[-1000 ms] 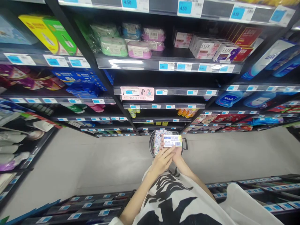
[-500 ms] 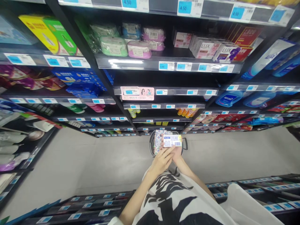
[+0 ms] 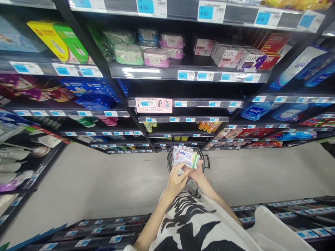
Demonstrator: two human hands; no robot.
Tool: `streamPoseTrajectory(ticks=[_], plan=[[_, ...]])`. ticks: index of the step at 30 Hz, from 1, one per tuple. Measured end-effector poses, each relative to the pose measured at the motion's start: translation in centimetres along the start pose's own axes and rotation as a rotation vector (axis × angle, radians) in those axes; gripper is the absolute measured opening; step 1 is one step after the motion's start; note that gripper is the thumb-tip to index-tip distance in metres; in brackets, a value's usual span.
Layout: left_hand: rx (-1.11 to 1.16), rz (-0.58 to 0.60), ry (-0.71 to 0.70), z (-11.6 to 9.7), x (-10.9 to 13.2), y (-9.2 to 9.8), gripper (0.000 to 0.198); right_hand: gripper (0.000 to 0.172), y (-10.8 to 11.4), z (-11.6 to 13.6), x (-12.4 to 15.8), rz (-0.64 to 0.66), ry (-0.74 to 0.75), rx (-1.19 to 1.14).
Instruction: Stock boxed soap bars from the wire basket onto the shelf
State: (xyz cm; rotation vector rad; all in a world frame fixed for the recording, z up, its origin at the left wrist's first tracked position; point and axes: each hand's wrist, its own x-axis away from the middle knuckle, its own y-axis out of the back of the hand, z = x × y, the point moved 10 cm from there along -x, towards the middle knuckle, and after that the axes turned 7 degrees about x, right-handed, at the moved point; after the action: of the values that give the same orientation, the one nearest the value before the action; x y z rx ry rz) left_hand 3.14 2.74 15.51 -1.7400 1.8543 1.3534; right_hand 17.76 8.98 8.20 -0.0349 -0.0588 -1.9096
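Right in the lower middle of the frame, a slim, straight-edged white box (image 3: pixel 187 158), printed in blue with a bright green band, is up in the air over a dark plastic basket (image 3: pixel 169 163)! The right hand (image 3: pixel 197 172) grips it from below, thumb up at its right end. The left hand (image 3: pixel 177 178) has curved fingers against its lower edge; whether they grip or merely touch, I can't tell. Under it, flat printed packs (image 3: pixel 179 150) fill the basket, whose curved handle (image 3: pixel 207 161) pokes out to the right, above smooth grey floor (image 3: pixel 125 181).

And there's the change: half a second ago the box sat nearly level; now it slants down to the right, green band showing, and the left fingers have spread.

Up top, centre, glossy film wraps rounded pastel packs (image 3: pixel 128 54); crisp-cornered cardboard LUX boxes (image 3: pixel 228 57) stand upper right. Below those, smooth, bulging blue bottles (image 3: pixel 255 111) lean at the right.
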Motion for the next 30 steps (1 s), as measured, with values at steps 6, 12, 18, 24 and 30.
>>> streamPoseTrajectory(ticks=[6, 12, 18, 24, 30], plan=[[0.057, -0.112, 0.117, 1.1, 1.0, 0.6, 0.016, 0.055, -3.3, -2.0, 0.9, 0.275, -0.183, -0.298], [0.561, -0.429, 0.76, 8.4, 5.7, 0.4, 0.03, 0.053, -1.8, 1.1, -0.1, 0.202, 0.017, -0.143], [0.778, -0.513, 0.961, 10.8, 7.3, -0.5, 0.058, 0.041, -2.3, 4.2, 0.2, 0.288, 0.321, 0.022], [0.758, -0.508, 0.943, 11.0, 7.4, -0.4, 0.049, 0.039, -2.7, 3.8, 0.4, 0.296, 0.309, 0.037], [0.729, -0.522, 0.949, 11.2, 7.9, -0.1, 0.048, 0.04, -3.0, 3.7, 0.4, 0.312, 0.292, 0.051]])
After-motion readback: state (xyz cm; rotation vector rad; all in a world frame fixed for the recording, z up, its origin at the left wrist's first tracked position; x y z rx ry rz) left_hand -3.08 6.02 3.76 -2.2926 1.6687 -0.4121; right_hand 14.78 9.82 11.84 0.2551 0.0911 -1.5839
